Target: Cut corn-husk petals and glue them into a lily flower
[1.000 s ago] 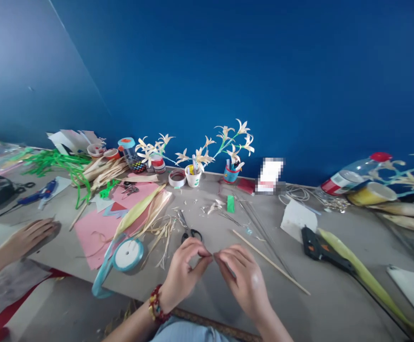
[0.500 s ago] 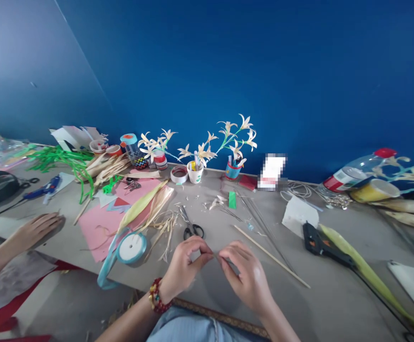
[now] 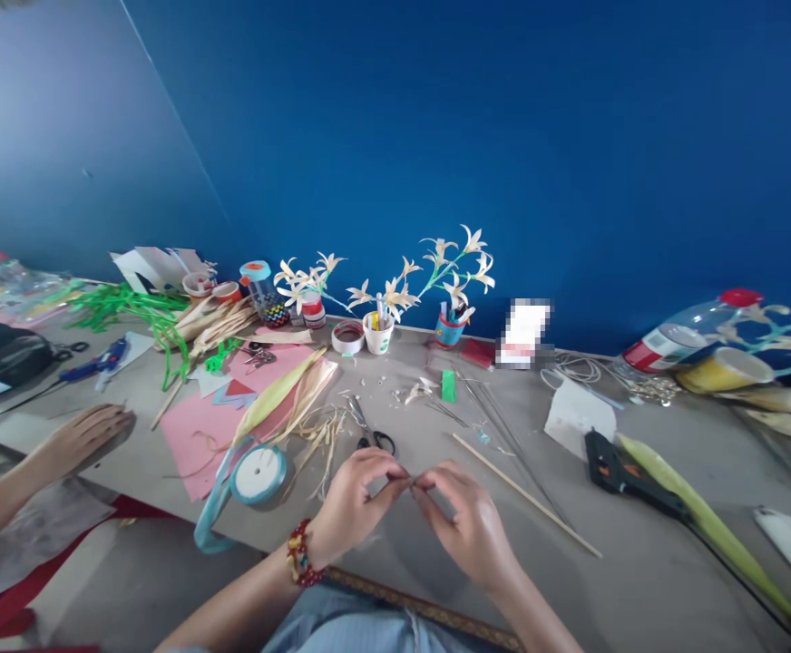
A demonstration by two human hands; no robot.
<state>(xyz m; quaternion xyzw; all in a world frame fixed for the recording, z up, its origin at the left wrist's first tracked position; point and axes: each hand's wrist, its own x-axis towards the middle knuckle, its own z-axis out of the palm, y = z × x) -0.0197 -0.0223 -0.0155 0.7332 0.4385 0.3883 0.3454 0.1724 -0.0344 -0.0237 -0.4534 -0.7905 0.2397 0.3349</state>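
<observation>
My left hand (image 3: 361, 494), with a beaded bracelet on the wrist, is pinched at the table's front edge. Opposite it, my right hand (image 3: 467, 517) is pinched too, and the fingertips of both nearly meet. Whatever lies between the fingertips is too small to make out. Just beyond my left hand are black-handled scissors (image 3: 376, 440). A thin wooden stick (image 3: 524, 494) lies to the right of my right hand. Left of my hands sit a roll of light blue ribbon (image 3: 258, 473) and pale dried husk strips (image 3: 320, 431).
Another person's hand (image 3: 86, 437) rests on the table at the left. Cups with pale husk flowers (image 3: 395, 295) stand along the blue wall. A black glue gun (image 3: 630, 476), a plastic bottle (image 3: 695, 331) and a yellow cup (image 3: 726, 370) are at the right. Pink paper (image 3: 195, 435) lies left.
The view has shifted slightly, so the table items appear a little further right. My two hands have drawn slightly closer at the fingertips and stay pinched.
</observation>
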